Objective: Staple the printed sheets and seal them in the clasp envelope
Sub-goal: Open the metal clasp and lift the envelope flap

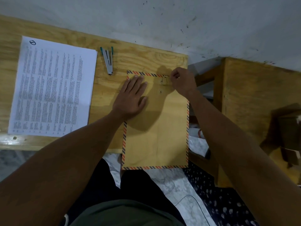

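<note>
Head view. A brown clasp envelope [156, 124] with a red-and-blue striped border is laid flat at the right end of a plywood table [130, 59]. Its long axis is run from 12 to 6 o'clock, flap end pointed to 12 o'clock, toward the wall [162, 22]. The bottom end is carried past the table's near edge and hangs over the lap; the right long side is set along the table's right edge.

The left hand [130, 98] is laid palm down on the envelope's upper left part, fingers straight and spread, tips close to the striped top border. The right hand [182, 80] is seen at the top right corner, fingers curled; something small at the clasp [163, 79] appears to be pinched, though what exactly cannot be told. A second round eyelet [160, 91] is seen just below the clasp.

The printed sheets [53, 88] are stacked at 9 o'clock from the envelope, well apart from it, long axis near 12 to 6, slightly tilted, with the logo corner at the far end. The stapler [108, 61], opened into a V, is placed between stack and envelope, toward 11 o'clock, nose pointed to 6.

Bare table is left between the stack and the envelope. At 3 o'clock a gap is seen, then a wooden frame [252, 88].
</note>
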